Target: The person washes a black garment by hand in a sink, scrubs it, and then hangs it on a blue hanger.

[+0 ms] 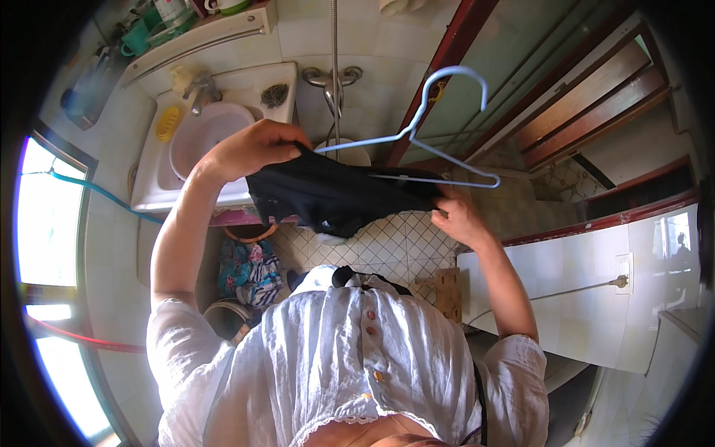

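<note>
A black garment [341, 193] is stretched between my two hands in front of my chest. My left hand [254, 148] pinches its upper left corner, close to one end of a light blue clothes hanger [412, 134]. At the garment's right end, my right hand [461, 215] grips the edge with thumb and fingers. The hanger's left arm and lower bar pass partly behind or inside the black cloth, so how far they go in is hidden. Its right end sticks out past the cloth above my right hand, with the hook pointing up and to the right.
A white washbasin [279, 78] holding a pale plastic bowl [192, 137] stands at left. Behind the hanger are a shower mixer tap [333, 84] and a dark red door frame [441, 61]. Below left lies a pile of patterned clothes [251, 271]. A small wooden stool [448, 293] stands at right.
</note>
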`<state>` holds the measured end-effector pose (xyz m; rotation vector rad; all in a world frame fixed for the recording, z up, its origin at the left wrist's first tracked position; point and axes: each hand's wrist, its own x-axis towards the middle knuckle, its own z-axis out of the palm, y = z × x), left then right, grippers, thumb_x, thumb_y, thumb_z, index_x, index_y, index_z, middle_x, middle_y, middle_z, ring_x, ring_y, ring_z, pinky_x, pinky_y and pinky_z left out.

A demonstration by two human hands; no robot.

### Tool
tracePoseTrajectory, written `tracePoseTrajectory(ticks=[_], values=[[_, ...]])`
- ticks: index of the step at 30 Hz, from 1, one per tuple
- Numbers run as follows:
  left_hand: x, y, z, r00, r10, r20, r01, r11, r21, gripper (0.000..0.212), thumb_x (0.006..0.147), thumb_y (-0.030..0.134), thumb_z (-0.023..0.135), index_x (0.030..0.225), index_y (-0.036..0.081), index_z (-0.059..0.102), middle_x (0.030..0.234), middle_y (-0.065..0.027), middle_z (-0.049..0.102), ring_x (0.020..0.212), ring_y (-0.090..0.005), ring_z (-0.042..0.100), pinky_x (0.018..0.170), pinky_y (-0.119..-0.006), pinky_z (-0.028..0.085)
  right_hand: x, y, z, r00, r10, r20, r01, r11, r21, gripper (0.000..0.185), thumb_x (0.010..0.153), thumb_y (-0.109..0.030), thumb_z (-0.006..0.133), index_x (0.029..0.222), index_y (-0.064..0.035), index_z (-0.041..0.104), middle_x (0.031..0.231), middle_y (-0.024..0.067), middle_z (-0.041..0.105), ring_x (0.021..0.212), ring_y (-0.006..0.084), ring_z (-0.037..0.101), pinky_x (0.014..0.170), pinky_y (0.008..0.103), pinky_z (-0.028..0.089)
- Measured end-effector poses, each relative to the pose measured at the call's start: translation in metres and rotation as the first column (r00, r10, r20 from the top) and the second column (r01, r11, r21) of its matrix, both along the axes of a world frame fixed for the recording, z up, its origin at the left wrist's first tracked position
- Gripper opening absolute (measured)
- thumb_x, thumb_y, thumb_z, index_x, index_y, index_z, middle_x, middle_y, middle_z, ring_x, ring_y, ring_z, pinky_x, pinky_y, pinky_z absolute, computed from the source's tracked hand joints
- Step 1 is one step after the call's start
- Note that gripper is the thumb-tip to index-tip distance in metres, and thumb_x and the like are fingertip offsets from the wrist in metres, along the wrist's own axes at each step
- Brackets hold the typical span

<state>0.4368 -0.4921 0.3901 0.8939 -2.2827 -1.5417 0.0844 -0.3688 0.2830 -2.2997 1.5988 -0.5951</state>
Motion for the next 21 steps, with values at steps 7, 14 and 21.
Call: tracePoseTrajectory(ticks=[7,14,21], values=[[0.029,0.001,-0.007,0.995,0.014,0.101,-0.012,1.000,-0.027,0.020,0.080,0.007,0.050,0.097,-0.004,0.056,0.077,-0.0031,0.057,0.073,-0.0074,0.049,0.069,-0.021,0.041,-0.022,-0.002,0.011,0.995,-0.046,-0.085,0.034,0.990,-0.137,0.014,0.068,-0.014,0.056,0.077,-0.0032,0.058,0.086,0.0117,0.054,0.079,0.0297,0.052,0.083,0.0454,0.035],[0.031,0.005,-0.003,0.992,-0.076,0.105,0.070,0.996,0.054,0.020,0.083,0.009,0.051,0.097,-0.003,0.056,0.077,-0.0009,0.057,0.071,-0.0052,0.048,0.065,-0.020,0.041,-0.052,-0.017,0.015,0.976,-0.198,-0.085,0.202,0.979,0.036,0.021,0.072,-0.019,0.057,0.087,-0.0052,0.060,0.104,0.0079,0.058,0.096,0.0267,0.053,0.094,0.0509,0.026],[0.036,0.002,-0.022,0.989,-0.009,0.151,0.008,1.000,0.008,0.022,0.083,0.013,0.051,0.099,-0.003,0.056,0.080,-0.0067,0.060,0.073,-0.0103,0.051,0.069,-0.024,0.042,-0.035,-0.026,0.045,0.975,-0.184,-0.126,0.167,0.977,-0.132,0.018,0.069,-0.014,0.058,0.085,-0.0086,0.062,0.106,0.0067,0.058,0.102,0.0209,0.052,0.100,0.0504,0.018]])
